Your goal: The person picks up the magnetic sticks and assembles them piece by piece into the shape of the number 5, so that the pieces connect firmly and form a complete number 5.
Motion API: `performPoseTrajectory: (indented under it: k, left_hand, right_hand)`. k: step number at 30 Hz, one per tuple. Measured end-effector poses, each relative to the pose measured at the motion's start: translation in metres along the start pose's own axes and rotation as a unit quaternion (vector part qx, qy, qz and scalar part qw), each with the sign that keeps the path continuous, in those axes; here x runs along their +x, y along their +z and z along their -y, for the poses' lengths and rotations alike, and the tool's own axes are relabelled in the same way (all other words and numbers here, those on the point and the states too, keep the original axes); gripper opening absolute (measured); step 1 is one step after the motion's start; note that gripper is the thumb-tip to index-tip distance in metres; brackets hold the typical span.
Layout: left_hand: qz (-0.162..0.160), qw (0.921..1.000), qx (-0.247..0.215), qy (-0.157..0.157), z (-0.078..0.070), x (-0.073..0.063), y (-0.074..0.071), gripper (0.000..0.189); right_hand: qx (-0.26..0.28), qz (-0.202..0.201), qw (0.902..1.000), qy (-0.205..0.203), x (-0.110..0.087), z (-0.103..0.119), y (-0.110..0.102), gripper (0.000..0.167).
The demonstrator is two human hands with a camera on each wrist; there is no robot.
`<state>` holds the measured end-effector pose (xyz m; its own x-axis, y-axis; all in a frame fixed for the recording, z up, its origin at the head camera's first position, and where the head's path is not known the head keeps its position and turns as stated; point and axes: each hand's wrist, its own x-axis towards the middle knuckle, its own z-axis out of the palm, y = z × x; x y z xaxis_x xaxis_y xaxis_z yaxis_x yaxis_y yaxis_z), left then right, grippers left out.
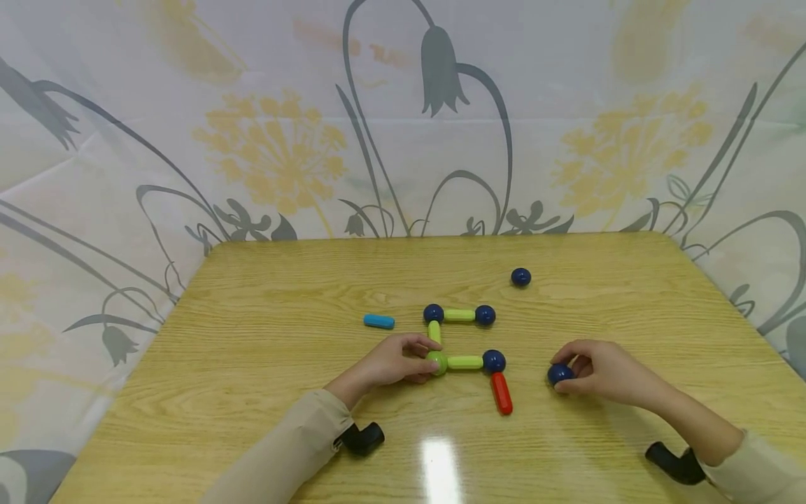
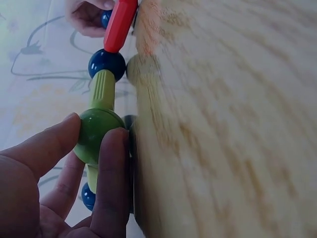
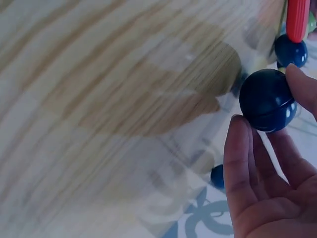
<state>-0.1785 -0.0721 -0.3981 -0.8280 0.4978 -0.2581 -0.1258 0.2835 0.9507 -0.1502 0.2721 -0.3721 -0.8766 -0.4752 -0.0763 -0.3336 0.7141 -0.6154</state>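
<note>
My left hand (image 1: 395,362) pinches a green ball (image 1: 437,362) between thumb and fingers. From that ball a yellow-green stick (image 1: 464,362) runs right to a blue ball (image 1: 494,361), and a red stick (image 1: 502,393) leads from there toward the near side. Another yellow-green stick (image 1: 434,332) goes back to a second blue ball (image 1: 433,313), joined by a further stick (image 1: 460,316) to a blue ball (image 1: 485,315). To the right, apart from this chain, my right hand (image 1: 607,371) holds a loose blue ball (image 3: 267,100) by thumb and fingertips.
A light-blue stick (image 1: 379,321) lies left of the chain. One more blue ball (image 1: 520,277) sits farther back on the wooden table (image 1: 283,294). A flower-patterned cloth (image 1: 403,119) hangs behind the table. Black wrist devices (image 1: 363,439) show under both sleeves.
</note>
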Motion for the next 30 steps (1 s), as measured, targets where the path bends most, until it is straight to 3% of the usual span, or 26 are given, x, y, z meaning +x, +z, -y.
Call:
performPoseTrajectory:
  k: [10, 19, 30]
  left_hand:
    - [-0.016, 0.9997, -0.015, -0.008, -0.001, 0.004, -0.002, 0.032]
    - [-0.02, 0.9997, -0.01, -0.005, 0.0, 0.007, -0.003, 0.032]
    - [-0.02, 0.9996, -0.021, -0.003, -0.001, 0.007, -0.003, 0.035]
  right_hand:
    - [0.078, 0.022, 0.9934, -0.082, 0.004, 0.011, 0.011, 0.031]
    - [0.142, 0.056, 0.9744, -0.165, 0.013, 0.013, 0.021, 0.03]
    - [0.13, 0.145, 0.9521, -0.235, 0.023, 0.025, 0.032, 0.028]
